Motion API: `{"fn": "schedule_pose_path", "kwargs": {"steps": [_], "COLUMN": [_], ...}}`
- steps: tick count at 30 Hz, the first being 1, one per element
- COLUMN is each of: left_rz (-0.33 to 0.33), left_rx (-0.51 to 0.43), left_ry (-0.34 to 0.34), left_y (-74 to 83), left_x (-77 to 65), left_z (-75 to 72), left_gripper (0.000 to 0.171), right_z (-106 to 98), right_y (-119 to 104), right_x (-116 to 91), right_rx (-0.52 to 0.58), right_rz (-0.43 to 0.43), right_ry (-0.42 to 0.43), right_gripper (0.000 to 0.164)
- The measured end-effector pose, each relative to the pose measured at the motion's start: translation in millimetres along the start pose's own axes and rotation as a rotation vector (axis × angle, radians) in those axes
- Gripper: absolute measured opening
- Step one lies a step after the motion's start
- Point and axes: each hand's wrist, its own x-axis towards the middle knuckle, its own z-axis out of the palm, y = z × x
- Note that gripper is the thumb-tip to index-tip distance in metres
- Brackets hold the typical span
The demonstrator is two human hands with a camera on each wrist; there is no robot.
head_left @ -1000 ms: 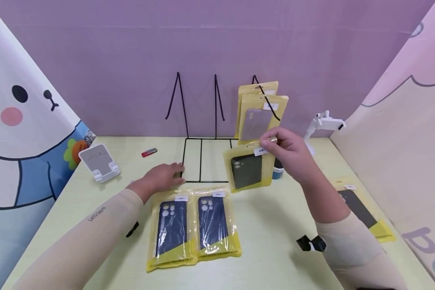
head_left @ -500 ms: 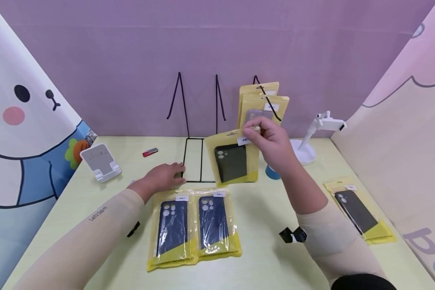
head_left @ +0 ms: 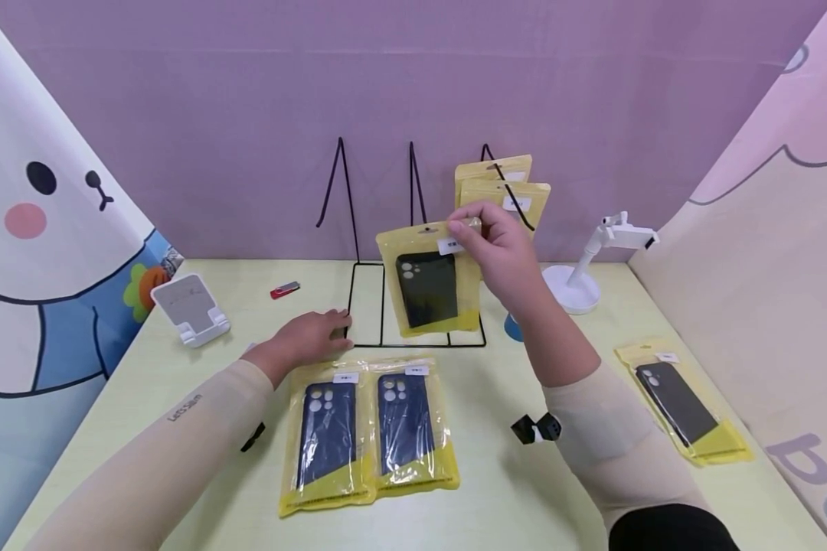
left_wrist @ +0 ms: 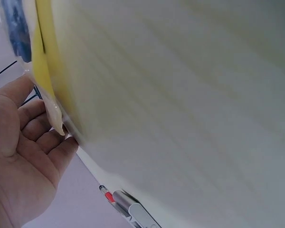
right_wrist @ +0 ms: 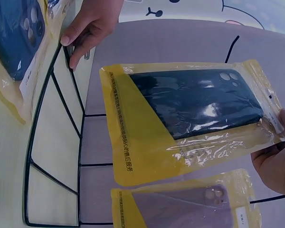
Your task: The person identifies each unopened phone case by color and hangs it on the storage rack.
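Observation:
My right hand [head_left: 501, 249] pinches the top right corner of a yellow-edged clear bag holding a dark phone case [head_left: 429, 287]. The bag hangs upright in front of the middle hook of a black wire rack [head_left: 382, 310]. In the right wrist view the bagged phone case [right_wrist: 199, 104] lies across the middle. My left hand [head_left: 308, 337] grips the front left corner of the rack's base between thumb and fingers. Two bagged blue phone cases [head_left: 327, 432] lie side by side in front of the rack. Bagged phone cases [head_left: 540, 195] hang on the right hook.
Another bagged dark phone case [head_left: 682, 402] lies at the right. A white stand [head_left: 575, 287] stands behind it, and a blue object [head_left: 513, 327] is partly hidden by my right arm. A white phone holder [head_left: 191, 306] and a red USB stick [head_left: 286, 290] are at the left.
My right hand has moved left and up with the bagged phone case, from before the right hook to before the middle one. My left hand stays on the rack's base.

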Motion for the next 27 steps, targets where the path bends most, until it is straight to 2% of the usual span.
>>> {"fn": "schedule_pose_path", "kwargs": {"steps": [8,13,16,21,27], "left_rz": [-0.013,-0.014,-0.014,-0.006,-0.011], "left_rx": [-0.007,-0.009,-0.010,-0.008,-0.002], "left_ry": [0.002,0.008,0.015,0.017,0.008], "left_y": [-0.7,-0.7,-1.9,-2.8,-1.5], "left_x": [1.0,1.3,2.3,3.0,3.5], "left_z": [0.5,1.7,2.9,3.8,3.0], "left_gripper": [0.062,0.063,0.063,0.063,0.062], "right_z": [2,3,4,5,6], "right_y": [5,5,6,7,2], "right_x": [9,13,15,18,24], "right_rx": [0.043,-0.001,-0.080,-0.274,-0.513], "right_rz": [0.002,0.002,-0.015,-0.038,-0.021], "right_ry": [-0.004,0.009,0.010,0.014,-0.004], "right_gripper": [0.020,0.021,0.023,0.024,0.025]}}
